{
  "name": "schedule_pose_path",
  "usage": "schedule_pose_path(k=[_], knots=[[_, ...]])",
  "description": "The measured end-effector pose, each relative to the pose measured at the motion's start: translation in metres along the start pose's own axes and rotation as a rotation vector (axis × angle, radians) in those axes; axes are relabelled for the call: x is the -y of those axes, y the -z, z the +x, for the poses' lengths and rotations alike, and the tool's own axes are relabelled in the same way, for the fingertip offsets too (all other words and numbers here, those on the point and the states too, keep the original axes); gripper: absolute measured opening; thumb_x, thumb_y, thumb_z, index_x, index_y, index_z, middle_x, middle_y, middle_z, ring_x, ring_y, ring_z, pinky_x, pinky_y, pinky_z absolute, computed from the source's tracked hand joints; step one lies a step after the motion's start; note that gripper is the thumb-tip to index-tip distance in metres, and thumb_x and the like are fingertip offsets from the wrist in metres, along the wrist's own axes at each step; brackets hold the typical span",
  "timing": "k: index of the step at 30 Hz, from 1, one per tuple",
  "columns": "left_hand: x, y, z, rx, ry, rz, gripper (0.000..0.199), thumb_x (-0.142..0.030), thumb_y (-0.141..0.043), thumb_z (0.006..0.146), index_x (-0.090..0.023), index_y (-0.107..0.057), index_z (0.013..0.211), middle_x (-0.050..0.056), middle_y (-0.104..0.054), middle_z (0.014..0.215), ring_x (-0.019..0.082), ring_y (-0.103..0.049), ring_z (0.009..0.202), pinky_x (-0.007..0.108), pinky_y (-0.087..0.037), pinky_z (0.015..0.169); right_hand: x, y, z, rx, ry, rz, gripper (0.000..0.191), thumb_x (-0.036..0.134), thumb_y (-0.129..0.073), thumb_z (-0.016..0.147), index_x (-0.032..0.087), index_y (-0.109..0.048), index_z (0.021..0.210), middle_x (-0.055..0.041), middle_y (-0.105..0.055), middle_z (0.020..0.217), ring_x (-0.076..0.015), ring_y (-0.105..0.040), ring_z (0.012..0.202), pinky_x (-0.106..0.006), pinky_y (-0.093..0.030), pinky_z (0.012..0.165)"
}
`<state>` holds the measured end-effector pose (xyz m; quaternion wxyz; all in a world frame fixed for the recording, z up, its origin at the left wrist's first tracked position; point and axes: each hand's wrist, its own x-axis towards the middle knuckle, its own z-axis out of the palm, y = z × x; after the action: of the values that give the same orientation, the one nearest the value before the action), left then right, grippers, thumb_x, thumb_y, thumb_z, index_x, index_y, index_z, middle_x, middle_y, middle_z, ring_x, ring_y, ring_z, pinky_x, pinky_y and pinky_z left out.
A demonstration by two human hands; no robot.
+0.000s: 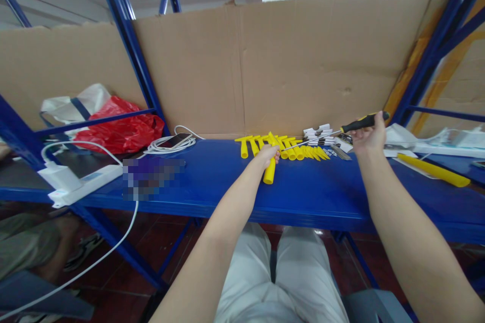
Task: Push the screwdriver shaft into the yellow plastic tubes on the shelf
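Observation:
My left hand (267, 154) is closed around a yellow plastic handle (269, 174), whose round end points toward me over the blue shelf. My right hand (369, 139), raised to the right, grips a screwdriver (359, 123) by its black and yellow handle. The long metal shaft slants down leftward, and its tip is at the yellow handle near my left fingers; whether it touches a screw cannot be made out. Behind my left hand lies a row of similar yellow handles (244, 148). Beside them are yellow pointed pieces (317, 153) and white-and-black parts (316, 133).
A blue metal shelf (220, 181) backed by cardboard (288, 60) forms the worktop. To the left are a red bag (121, 123), a coiled white cable (159, 147) and a power strip (91, 184). A longer yellow piece (435, 170) lies at right. Another person's leg shows lower left.

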<state>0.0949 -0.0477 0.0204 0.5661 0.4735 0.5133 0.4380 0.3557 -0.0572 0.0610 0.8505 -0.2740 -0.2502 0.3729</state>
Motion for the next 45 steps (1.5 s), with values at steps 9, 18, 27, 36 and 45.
schedule_pose_path(k=[9, 18, 27, 36, 45], knots=[[-0.001, -0.001, -0.002, 0.003, -0.004, -0.005, 0.02, -0.002, -0.049, 0.088, -0.02, -0.046, 0.08, -0.009, -0.039, 0.049, 0.005, -0.035, 0.037, 0.017, -0.025, 0.042, 0.008, -0.02, -0.029, -0.13, -0.037, 0.022, 0.036, 0.037, -0.039, 0.105, 0.019, -0.05, 0.076, -0.002, -0.056, 0.074, -0.0077, -0.047, 0.054, -0.018, -0.033, 0.04], [0.0, -0.001, -0.001, 0.017, -0.002, -0.01, 0.02, -0.006, -0.049, 0.093, -0.02, -0.045, 0.08, -0.009, -0.039, 0.05, 0.005, -0.035, 0.037, 0.017, -0.026, 0.043, 0.006, -0.025, -0.037, -0.124, -0.073, 0.01, 0.032, 0.034, -0.039, 0.104, 0.02, -0.05, 0.078, -0.0017, -0.056, 0.073, -0.0097, -0.05, 0.059, -0.017, -0.032, 0.04], [0.0, -0.002, -0.001, 0.014, -0.006, -0.004, 0.018, -0.002, -0.048, 0.089, -0.02, -0.048, 0.084, -0.009, -0.039, 0.048, 0.006, -0.036, 0.038, 0.017, -0.026, 0.042, 0.005, -0.025, -0.038, -0.088, -0.13, -0.072, 0.03, 0.03, -0.035, 0.103, 0.021, -0.047, 0.076, -0.0024, -0.058, 0.069, -0.0103, -0.046, 0.052, -0.018, -0.037, 0.039], [0.001, -0.002, 0.001, -0.001, -0.008, 0.0, 0.018, -0.003, -0.051, 0.088, -0.02, -0.047, 0.082, -0.009, -0.04, 0.05, 0.006, -0.036, 0.038, 0.017, -0.027, 0.043, -0.011, -0.014, -0.023, -0.044, -0.275, -0.456, 0.017, 0.013, -0.064, 0.088, 0.019, -0.053, 0.077, 0.0031, -0.055, 0.056, -0.0089, -0.042, 0.036, -0.021, -0.043, 0.031], [0.001, -0.001, 0.002, 0.012, -0.004, -0.003, 0.018, -0.004, -0.048, 0.09, -0.02, -0.047, 0.082, -0.009, -0.04, 0.051, 0.006, -0.037, 0.039, 0.018, -0.029, 0.044, -0.022, -0.002, -0.025, 0.329, -0.466, -0.768, 0.029, 0.005, -0.083, 0.068, 0.015, -0.063, 0.086, -0.0052, -0.07, 0.069, -0.0149, -0.061, 0.045, -0.026, -0.056, 0.041]])
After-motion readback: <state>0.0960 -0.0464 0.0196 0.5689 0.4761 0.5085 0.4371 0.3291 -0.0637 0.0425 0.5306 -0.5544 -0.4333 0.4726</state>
